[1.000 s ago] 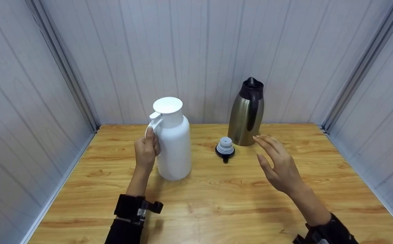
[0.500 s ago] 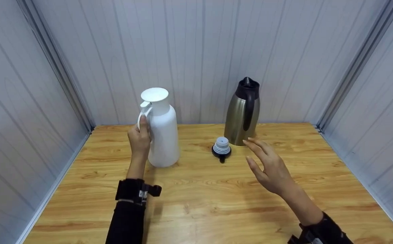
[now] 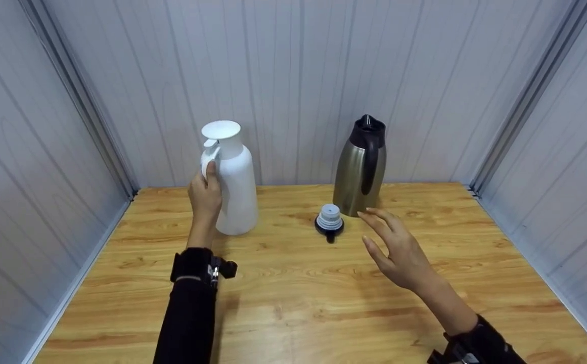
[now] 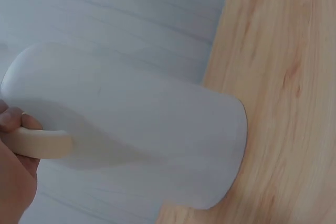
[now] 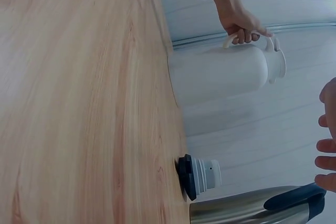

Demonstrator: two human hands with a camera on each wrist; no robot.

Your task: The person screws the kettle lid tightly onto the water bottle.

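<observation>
The white jug (image 3: 230, 179) has slid farther back toward the wall, the left hand (image 3: 204, 196) still gripping its handle. The right hand (image 3: 397, 247) hovers with fingers spread beside the stopper (image 3: 329, 221) and steel flask (image 3: 360, 167).

- Near half of the wooden table (image 3: 323, 303): bare boards, open to a hand from the front edge.
- White jug (image 3: 232, 182), held by the left hand (image 3: 205, 194), blocks the rear left.
- Steel jug (image 3: 360, 169) stands rear centre; its stopper (image 3: 329, 221) lies just beside it.
- Gap between white jug and stopper: passable.
- Panel walls (image 3: 293, 76) close three sides.
</observation>
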